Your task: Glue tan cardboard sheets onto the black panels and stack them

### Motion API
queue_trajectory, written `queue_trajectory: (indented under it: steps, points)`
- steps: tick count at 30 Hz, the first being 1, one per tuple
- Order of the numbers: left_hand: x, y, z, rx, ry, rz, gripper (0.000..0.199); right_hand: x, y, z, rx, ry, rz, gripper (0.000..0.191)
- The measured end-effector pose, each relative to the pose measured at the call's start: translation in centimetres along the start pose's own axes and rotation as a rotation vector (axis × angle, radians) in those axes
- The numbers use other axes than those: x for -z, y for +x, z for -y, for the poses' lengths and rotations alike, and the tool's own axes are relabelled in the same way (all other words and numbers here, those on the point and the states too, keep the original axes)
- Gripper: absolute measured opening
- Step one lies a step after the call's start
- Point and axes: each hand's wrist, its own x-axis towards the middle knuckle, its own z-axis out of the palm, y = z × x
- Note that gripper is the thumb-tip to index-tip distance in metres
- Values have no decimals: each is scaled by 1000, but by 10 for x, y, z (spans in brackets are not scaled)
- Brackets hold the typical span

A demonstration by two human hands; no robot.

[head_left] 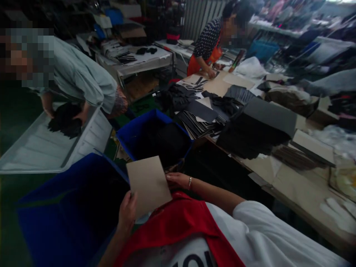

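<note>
A flat tan cardboard sheet (148,185) is held tilted in front of my red apron (178,222). My left hand (127,209) grips its lower left edge, with the thumb on the face and the other fingers partly hidden. At the opposite edge, my right hand (178,180) is closed on the sheet; some of its fingertips are out of sight. Just beyond the sheet stands a blue bin (124,139) with dark material inside. Another blue bin (41,233) is close by my left forearm, its inside mostly in shadow.
On the right, a long worktable (283,178) bears a tall dark stack (256,126) and a fanned pile of dark-faced sheets (201,120). One co-worker (207,48) leans over its far end. Another (80,74) bends over a white container (91,137) at left, holding black material.
</note>
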Motion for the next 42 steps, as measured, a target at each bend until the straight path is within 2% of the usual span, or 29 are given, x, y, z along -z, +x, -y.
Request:
queue_trajectory:
  steps: [2, 3, 6, 8, 12, 16, 19, 21, 23, 25, 27, 30, 35, 39, 42]
  points:
    - [-37, 1, -21, -27, -54, 160, 40, 12, -19, -2, -72, 58, 97, 34]
    - [-56, 1, -31, -52, -93, 243, 41, 21, -28, -3, -69, 93, 97, 33]
    - [-111, -11, -54, -115, -157, 407, 45, 55, -55, -6, 32, 211, -23, 29]
    - [-143, -27, -61, -100, -143, 467, 48, 84, -79, -10, 87, 302, -80, 32]
    - [-204, -66, -57, 67, -47, 583, 51, 150, -136, -27, 105, 467, -159, 42]
    - [-282, -105, -50, 150, 80, 809, 46, 219, -189, -51, 154, 561, -347, 39]
    - [-338, -143, -45, 169, 90, 913, 44, 257, -229, -69, 221, 601, -472, 39]
    - [-368, -167, -43, 182, 81, 931, 43, 276, -257, -76, 274, 611, -529, 42]
    - [-387, -183, -42, 190, 86, 953, 45, 290, -286, -80, 335, 578, -500, 49]
    - [-397, -193, -44, 173, 106, 1014, 47, 302, -316, -83, 375, 456, -389, 56]
    - [-402, -196, -48, 127, 165, 1134, 47, 312, -342, -85, 368, 279, -331, 47]
    - [-411, -200, -66, 16, 183, 1260, 44, 323, -365, -83, 384, 154, -356, 33]
    - [-441, -207, -121, -6, -19, 1209, 39, 338, -358, -53, 477, 137, -375, 43]
    - [-469, -200, -157, 40, -170, 1134, 44, 349, -344, -16, 759, 406, -551, 38]
    - [-485, -196, -169, 48, -230, 1106, 46, 348, -335, 1, 892, 617, -502, 46]
